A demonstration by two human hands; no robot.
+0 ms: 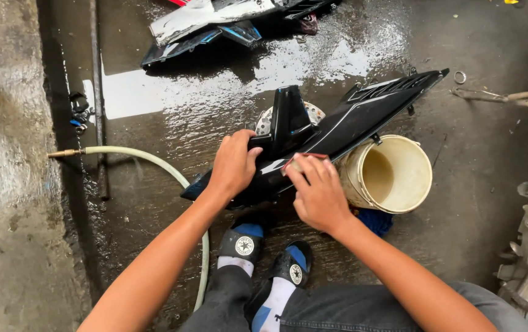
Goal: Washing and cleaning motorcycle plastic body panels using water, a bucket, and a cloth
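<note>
black fairing panel [337, 132] — long axis toward upper right, left hand [233, 166] grip closed on it, right hand [319, 197] pressing a sponge [304, 161]

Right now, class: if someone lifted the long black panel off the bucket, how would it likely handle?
The black panel looks like thin moulded plastic, so probably stiff and light for its length. Its glossy wet surface may be slippery. Resting across the bucket, steadied by the left hand, it could tip if released.

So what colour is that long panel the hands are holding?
The panel is glossy black with thin white stripes, seen best in the head view.
</note>
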